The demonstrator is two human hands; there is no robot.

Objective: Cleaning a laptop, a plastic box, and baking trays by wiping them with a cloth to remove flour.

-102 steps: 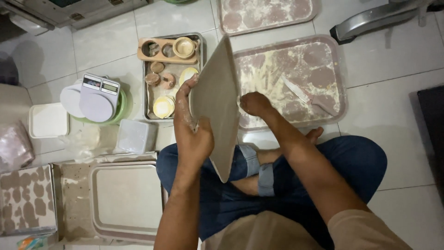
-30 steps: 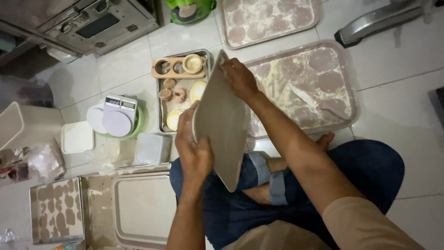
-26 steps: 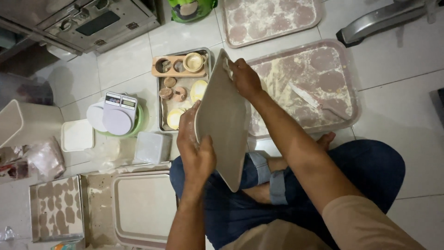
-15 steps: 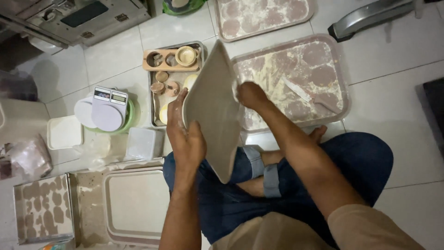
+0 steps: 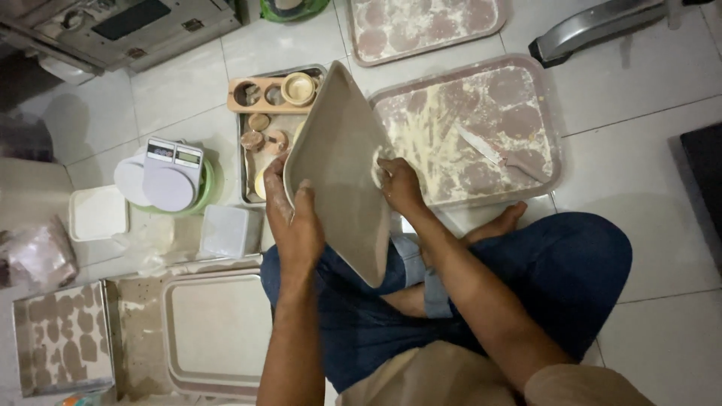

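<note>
I sit cross-legged on the tiled floor [image 5: 662,173] and hold a grey rectangular tray [image 5: 340,162] tilted on edge above my lap. My left hand [image 5: 295,225] has its grip clamped on the tray's near long edge, thumb over the rim and fingers wrapped behind, where I cannot see them. My right hand [image 5: 400,184] rests against the far side of the tray; its fingers are hidden behind the tray's edge, so I cannot tell whether that grip is closed on the rim or only pressed flat to it. The tray's far face is out of view.

Beyond the tray a floured tray [image 5: 519,98] lies on the floor with a scraper [image 5: 496,154] on it; its left corner is covered by what I hold. A metal tray of small round cutters [image 5: 259,139] is partly hidden too. A kitchen scale [image 5: 171,173] sits to the left, an empty tray [image 5: 214,331] by my left knee, and another floured tray [image 5: 421,22] is cut off at the top
</note>
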